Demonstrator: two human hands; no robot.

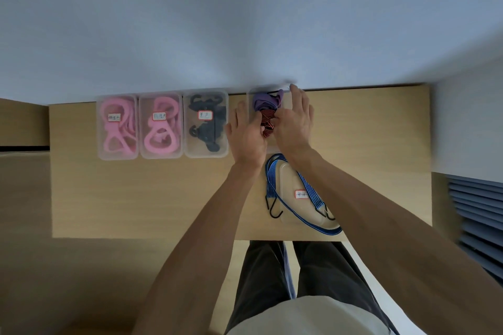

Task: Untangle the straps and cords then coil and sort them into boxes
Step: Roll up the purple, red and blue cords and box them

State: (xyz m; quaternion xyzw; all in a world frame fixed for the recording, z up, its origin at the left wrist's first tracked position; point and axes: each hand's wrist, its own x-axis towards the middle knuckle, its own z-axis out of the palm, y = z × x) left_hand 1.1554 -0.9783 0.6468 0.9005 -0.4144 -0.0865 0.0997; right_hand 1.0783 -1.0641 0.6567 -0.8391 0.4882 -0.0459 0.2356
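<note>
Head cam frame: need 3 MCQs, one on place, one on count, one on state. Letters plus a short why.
1. Where does the blue cord lie?
A. In a pink-filled box
B. Round the lid near the table's front edge
C. On the floor

2. How many boxes in the row hold pink straps?
A. One
B. Two
C. Four

3. What do both hands do?
A. Hold the red-black cord at the rightmost box
B. Rest flat on the table
C. Lift the black-strap box

Key: 1 B, it loops the labelled lid. 2 B, two pink boxes. 3 A, left hand and right hand pinch the red-black cord.
</note>
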